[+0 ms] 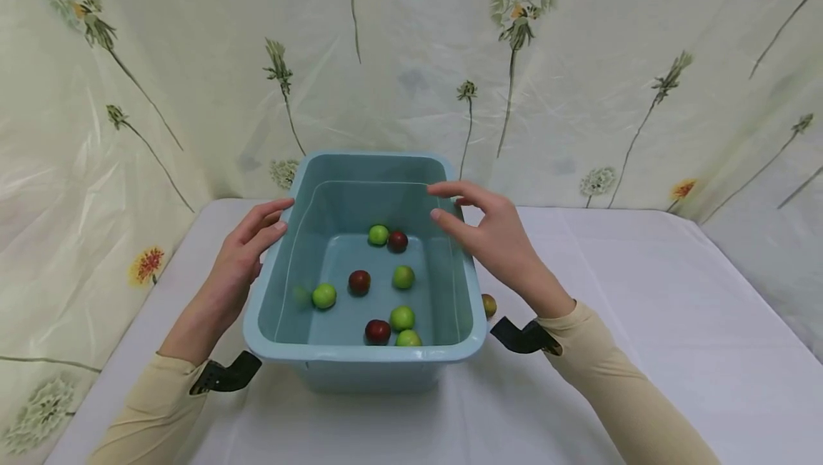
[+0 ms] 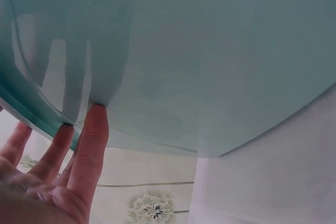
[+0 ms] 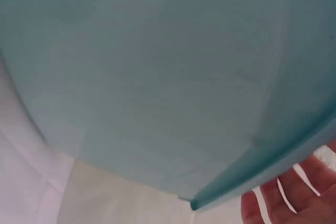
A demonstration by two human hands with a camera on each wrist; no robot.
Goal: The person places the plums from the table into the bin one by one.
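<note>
A light blue plastic tub (image 1: 382, 354) stands in front of me. Inside it lie several small round green fruits (image 1: 324, 296) and three dark red ones (image 1: 359, 281), spread over the bottom. My left hand (image 1: 241, 258) is at the tub's left rim. In the left wrist view its extended fingers (image 2: 89, 156) reach up to the outer wall below the rim. Over the right rim is my right hand (image 1: 498, 236), its thumb and forefinger apart above the tub's inside, holding nothing. The right wrist view shows its other fingers (image 3: 294, 190) spread just outside the rim.
A brownish-red round fruit (image 1: 489, 306) sits outside the tub, by its right wall and partly hidden. White cloth (image 1: 617, 293) covers the table. Behind and at the left hangs a flower-patterned sheet (image 1: 398, 93). A black wrist mount (image 1: 226, 373) is on each sleeve.
</note>
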